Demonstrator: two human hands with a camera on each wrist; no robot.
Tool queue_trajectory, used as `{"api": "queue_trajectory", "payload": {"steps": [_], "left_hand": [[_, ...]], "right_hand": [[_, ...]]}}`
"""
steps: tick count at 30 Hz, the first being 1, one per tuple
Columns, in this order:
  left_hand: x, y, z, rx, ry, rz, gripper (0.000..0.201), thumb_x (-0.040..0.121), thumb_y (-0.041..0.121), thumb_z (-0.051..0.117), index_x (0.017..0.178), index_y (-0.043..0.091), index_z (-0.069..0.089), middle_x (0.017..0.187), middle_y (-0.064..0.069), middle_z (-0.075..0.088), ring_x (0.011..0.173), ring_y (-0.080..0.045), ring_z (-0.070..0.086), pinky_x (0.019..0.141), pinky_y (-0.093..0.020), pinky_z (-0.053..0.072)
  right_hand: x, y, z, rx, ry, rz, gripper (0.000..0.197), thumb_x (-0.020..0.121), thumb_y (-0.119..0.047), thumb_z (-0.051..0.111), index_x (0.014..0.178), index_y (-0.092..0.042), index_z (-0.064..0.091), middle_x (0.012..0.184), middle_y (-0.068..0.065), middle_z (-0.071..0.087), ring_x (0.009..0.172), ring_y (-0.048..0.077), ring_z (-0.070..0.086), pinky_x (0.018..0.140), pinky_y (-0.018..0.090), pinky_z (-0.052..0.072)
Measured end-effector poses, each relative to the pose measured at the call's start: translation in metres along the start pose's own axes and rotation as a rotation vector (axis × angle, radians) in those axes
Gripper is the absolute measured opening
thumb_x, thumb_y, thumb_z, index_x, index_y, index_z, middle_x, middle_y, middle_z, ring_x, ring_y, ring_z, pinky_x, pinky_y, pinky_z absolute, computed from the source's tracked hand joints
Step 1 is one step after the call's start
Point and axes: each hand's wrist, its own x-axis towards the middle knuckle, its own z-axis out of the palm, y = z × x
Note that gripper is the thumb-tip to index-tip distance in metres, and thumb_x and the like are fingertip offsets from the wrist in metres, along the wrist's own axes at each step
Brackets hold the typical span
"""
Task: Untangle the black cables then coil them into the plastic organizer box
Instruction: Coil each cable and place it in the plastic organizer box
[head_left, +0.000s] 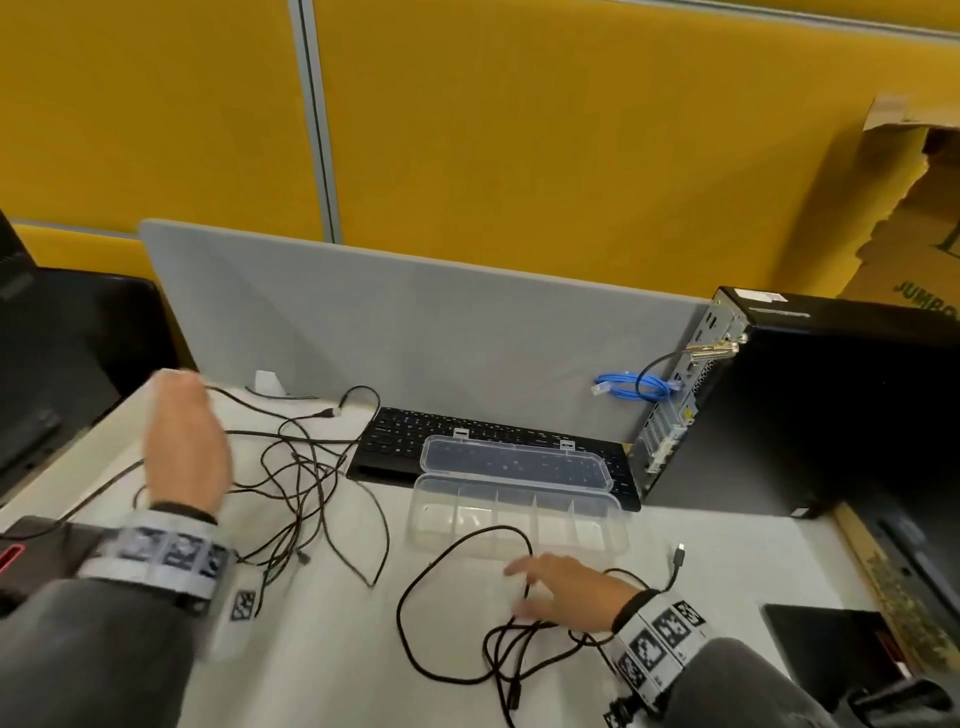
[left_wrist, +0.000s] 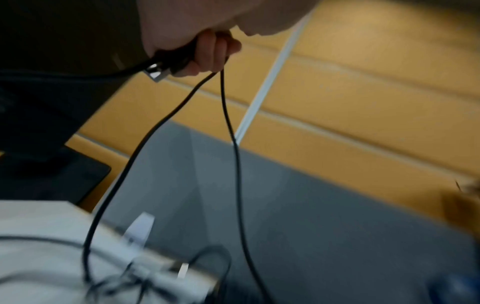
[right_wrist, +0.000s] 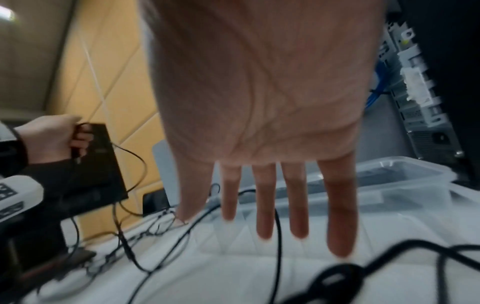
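Note:
My left hand is raised over the table's left side, its fingers curled round a black cable near a metal plug; two strands hang from it into the tangle of black cables on the white table. My right hand hovers flat, fingers straight and spread, just above a separate black cable looped near the front edge. The clear plastic organizer box lies open just beyond that hand, its compartments showing nothing inside, its lid resting on a black keyboard.
A black keyboard lies behind the box against a grey divider. A black computer tower with a blue cable stands at the right. Dark devices sit at the left edge, a black pad at the front right.

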Motion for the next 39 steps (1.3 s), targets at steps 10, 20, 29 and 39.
{"api": "queue_trajectory", "payload": {"steps": [10, 20, 29, 39], "left_hand": [[-0.061, -0.027, 0.069, 0.811, -0.866, 0.154, 0.035, 0.095, 0.032, 0.032, 0.123, 0.027, 0.053, 0.131, 0.001, 0.053, 0.122, -0.019, 0.048, 0.106, -0.039, 0.031], [-0.064, 0.083, 0.015, -0.068, -0.926, 0.433, 0.036, 0.092, 0.048, 0.044, 0.122, 0.03, 0.05, 0.116, 0.016, 0.056, 0.104, -0.001, 0.053, 0.094, -0.02, 0.041], [-0.141, 0.154, 0.041, -0.694, -1.202, 0.362, 0.018, 0.092, 0.029, 0.053, 0.101, 0.014, 0.059, 0.079, -0.002, 0.06, 0.065, -0.008, 0.054, 0.063, -0.025, 0.053], [-0.1, 0.113, 0.02, -0.662, -0.941, 0.222, 0.013, 0.092, 0.024, 0.053, 0.081, 0.019, 0.056, 0.05, 0.023, 0.055, 0.048, 0.006, 0.047, 0.051, -0.007, 0.036]], "right_hand": [[-0.016, 0.038, 0.006, -0.152, 0.029, 0.065, 0.026, 0.089, -0.016, 0.057, 0.114, -0.018, 0.06, 0.114, 0.004, 0.06, 0.104, 0.02, 0.055, 0.078, 0.02, 0.037], [-0.057, 0.019, -0.042, -0.129, 0.353, -0.09, 0.002, 0.091, -0.036, 0.054, 0.089, -0.036, 0.054, 0.078, -0.013, 0.054, 0.073, 0.005, 0.052, 0.065, 0.017, 0.041], [-0.079, -0.016, -0.053, 0.307, 0.531, -0.32, 0.021, 0.09, -0.05, 0.043, 0.1, -0.034, 0.053, 0.062, -0.007, 0.05, 0.059, 0.006, 0.046, 0.063, 0.027, 0.04], [-0.081, 0.062, -0.054, 0.121, 0.453, -0.046, 0.03, 0.094, -0.033, 0.051, 0.068, -0.019, 0.054, 0.061, -0.012, 0.052, 0.06, -0.001, 0.047, 0.06, 0.013, 0.037]]}}
